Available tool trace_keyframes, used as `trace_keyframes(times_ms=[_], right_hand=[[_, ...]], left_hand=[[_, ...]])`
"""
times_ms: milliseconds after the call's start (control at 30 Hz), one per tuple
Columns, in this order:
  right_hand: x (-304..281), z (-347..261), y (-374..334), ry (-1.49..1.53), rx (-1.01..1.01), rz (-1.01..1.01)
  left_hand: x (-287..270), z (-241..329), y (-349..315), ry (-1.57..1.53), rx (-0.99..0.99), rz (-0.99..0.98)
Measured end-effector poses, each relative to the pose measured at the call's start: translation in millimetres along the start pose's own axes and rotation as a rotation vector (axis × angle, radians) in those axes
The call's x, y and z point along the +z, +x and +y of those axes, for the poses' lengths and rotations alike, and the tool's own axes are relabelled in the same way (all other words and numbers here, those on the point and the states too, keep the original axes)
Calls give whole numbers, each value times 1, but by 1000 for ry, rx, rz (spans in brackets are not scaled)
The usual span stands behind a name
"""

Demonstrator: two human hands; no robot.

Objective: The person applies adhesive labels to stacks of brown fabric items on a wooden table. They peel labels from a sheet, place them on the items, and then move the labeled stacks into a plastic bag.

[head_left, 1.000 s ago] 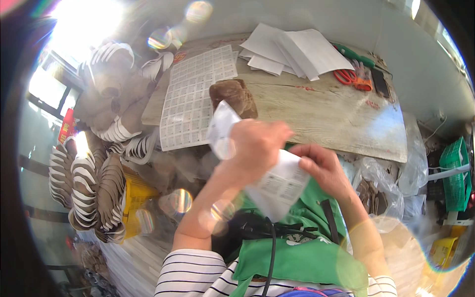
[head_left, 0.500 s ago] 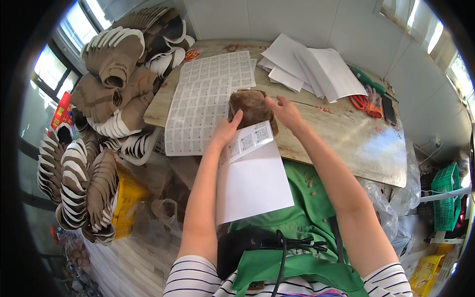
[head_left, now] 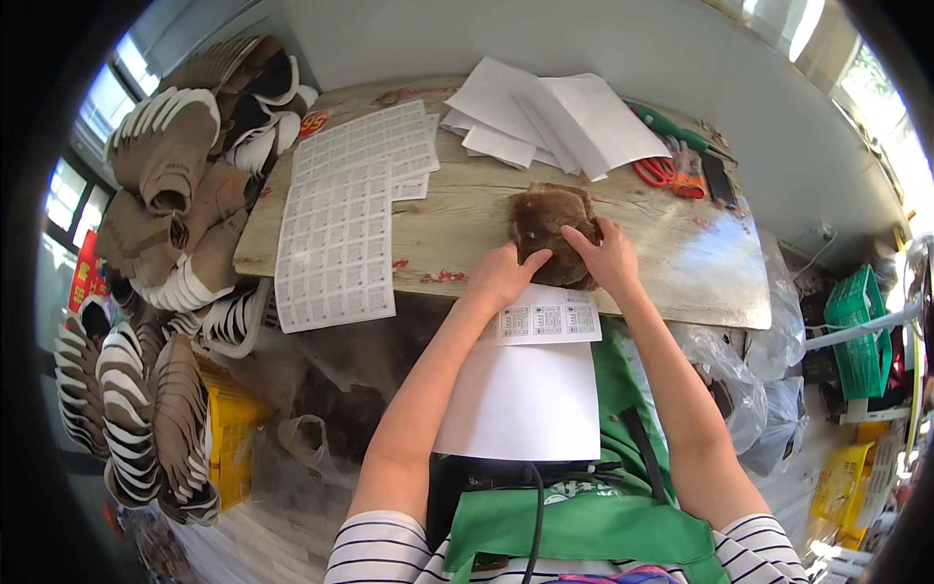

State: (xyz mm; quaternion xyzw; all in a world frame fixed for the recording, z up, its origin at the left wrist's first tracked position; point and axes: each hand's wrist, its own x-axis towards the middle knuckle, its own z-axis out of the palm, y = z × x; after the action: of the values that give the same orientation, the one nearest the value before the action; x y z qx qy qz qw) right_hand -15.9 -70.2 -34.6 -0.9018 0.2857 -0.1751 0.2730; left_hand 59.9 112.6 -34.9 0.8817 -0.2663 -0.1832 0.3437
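Note:
A worn, fuzzy brown block (head_left: 547,222) lies near the front edge of the wooden table. My left hand (head_left: 504,277) closes on its lower left corner, thumb on top. At the block's right side, my right hand (head_left: 607,255) grips the edge with its thumb across the upper face. A sheet of printed labels (head_left: 550,319) runs from beneath the block over the table's front edge. Its upper end is hidden by the block and my left hand. Below the labels, a blank white sheet (head_left: 525,399) hangs over my green apron (head_left: 584,521).
Larger label sheets (head_left: 336,243) cover the table's left side. Behind the block lie white papers (head_left: 593,117), red-handled scissors (head_left: 654,172) and a dark phone-like object (head_left: 720,182). Stacked brown-and-white shoe uppers (head_left: 165,146) rise at left above a yellow crate (head_left: 233,428). A green basket (head_left: 856,336) stands at right.
The block and label sheet sit further right in view and straighter. My right hand has gone from reaching at the block's upper corner to gripping its right side.

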Motion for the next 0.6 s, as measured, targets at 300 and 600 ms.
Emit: trace_keyframes(times_ms=[300, 600], right_hand=[[-11, -3, 30, 502, 310, -262], [-89, 36, 17, 1178, 287, -275]], left_hand=[[1, 14, 4, -17, 60, 53], [-57, 36, -33, 48, -42, 121]])
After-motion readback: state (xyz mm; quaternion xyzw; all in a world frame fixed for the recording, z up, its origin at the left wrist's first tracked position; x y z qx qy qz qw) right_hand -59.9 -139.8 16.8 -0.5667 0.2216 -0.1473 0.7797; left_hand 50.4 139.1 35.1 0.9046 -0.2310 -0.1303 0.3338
